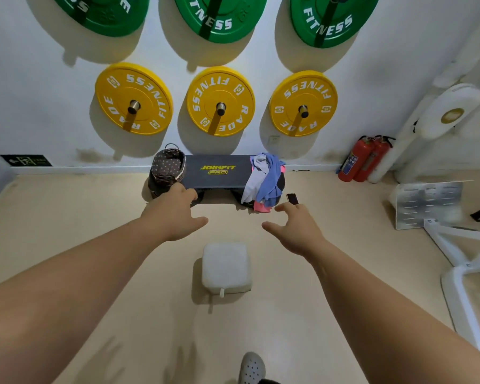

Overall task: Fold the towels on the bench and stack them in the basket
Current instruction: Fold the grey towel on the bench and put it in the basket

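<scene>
A low dark bench point(218, 171) with yellow "JOINFIT PRO" lettering stands against the wall. Its right end carries a loose pile of towels point(263, 180), white, blue and pink, hanging over the front edge. A dotted fabric-lined basket point(168, 169) sits at the bench's left end. Both my arms reach forward over the floor. My left hand point(175, 214) hovers in front of the basket and bench corner with its fingers spread, holding nothing. My right hand point(298, 230) is also spread and empty, just short of the towel pile.
A white cushion point(226, 268) lies on the floor between me and the bench. A small dark phone-like object point(292, 199) lies by the towels. Two red fire extinguishers point(362, 159) stand at the right wall. A white metal frame point(455, 245) is at right. Weight plates point(221, 102) hang on the wall.
</scene>
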